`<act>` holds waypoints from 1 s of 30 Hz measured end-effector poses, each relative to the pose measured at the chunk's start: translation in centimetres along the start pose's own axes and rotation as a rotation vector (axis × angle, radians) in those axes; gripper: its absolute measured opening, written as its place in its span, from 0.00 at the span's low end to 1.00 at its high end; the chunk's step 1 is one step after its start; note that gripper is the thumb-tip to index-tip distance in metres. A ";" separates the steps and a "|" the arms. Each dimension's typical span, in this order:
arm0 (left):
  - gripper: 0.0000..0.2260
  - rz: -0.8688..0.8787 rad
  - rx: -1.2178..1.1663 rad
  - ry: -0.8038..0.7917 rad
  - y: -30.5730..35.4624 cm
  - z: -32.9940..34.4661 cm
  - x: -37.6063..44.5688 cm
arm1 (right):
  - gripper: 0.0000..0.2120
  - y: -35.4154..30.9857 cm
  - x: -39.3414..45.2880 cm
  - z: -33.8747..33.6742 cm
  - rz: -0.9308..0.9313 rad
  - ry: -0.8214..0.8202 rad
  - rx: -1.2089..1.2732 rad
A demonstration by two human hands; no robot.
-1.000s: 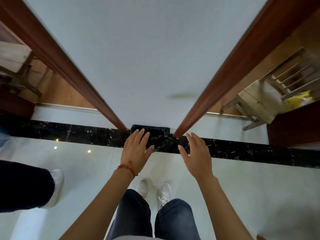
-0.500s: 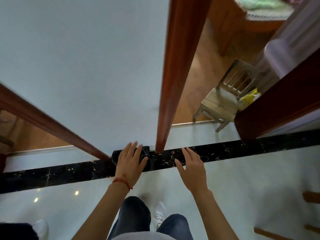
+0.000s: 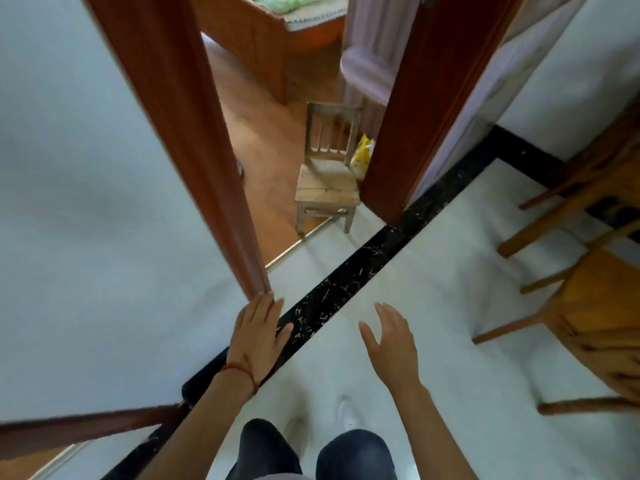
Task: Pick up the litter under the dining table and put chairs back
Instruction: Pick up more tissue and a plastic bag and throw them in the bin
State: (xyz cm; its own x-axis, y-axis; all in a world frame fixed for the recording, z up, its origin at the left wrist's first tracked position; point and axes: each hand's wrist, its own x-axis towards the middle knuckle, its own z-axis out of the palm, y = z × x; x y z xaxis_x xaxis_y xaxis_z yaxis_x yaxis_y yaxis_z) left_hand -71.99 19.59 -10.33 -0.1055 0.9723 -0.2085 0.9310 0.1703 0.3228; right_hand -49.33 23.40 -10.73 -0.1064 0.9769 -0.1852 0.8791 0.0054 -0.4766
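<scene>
Both my hands out in front, empty, with the dining chairs off to the right of the black floor strip.

The wooden dining chairs (image 3: 595,306) stand at the right edge of my view, well to the right of the black marble strip (image 3: 363,268) that runs diagonally across the pale floor; I see only legs and part of a seat, and no litter I can make out. My left hand (image 3: 258,336), with a red string at the wrist, is spread flat with straight fingers over the strip, fingertips close to the foot of the reddish door frame (image 3: 194,150). My right hand (image 3: 393,341) hovers just right of the strip, fingers loose and slightly apart, holding nothing. Beyond the strip, in the doorway, sits a small wooden chair (image 3: 327,181) with a yellow bag (image 3: 363,155) tucked against its right side.
</scene>
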 end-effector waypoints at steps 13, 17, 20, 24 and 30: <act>0.32 0.576 0.121 -0.224 11.5 2.5 0.6 | 0.25 7.7 -12.9 -3.8 0.557 0.299 0.178; 0.29 0.761 0.121 -0.219 16.1 4.5 -1.0 | 0.24 9.9 -18.1 -5.2 0.710 0.410 0.208; 0.37 0.873 0.127 -0.245 19.2 5.7 -2.8 | 0.25 11.4 -22.3 -5.4 0.825 0.470 0.221; 0.40 1.009 0.121 -0.314 22.8 7.4 -6.4 | 0.25 12.7 -28.0 -5.1 0.947 0.548 0.272; 0.35 1.207 0.148 -0.390 27.7 10.3 -14.0 | 0.25 14.3 -37.5 -3.8 1.164 0.687 0.329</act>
State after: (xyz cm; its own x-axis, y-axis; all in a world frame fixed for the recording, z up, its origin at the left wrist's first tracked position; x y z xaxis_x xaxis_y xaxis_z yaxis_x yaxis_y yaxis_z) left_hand -41.09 9.09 -7.99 0.9167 0.3811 -0.1201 0.3962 -0.8285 0.3956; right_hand -30.99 -12.39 -7.32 0.9344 0.2934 -0.2020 0.1449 -0.8310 -0.5371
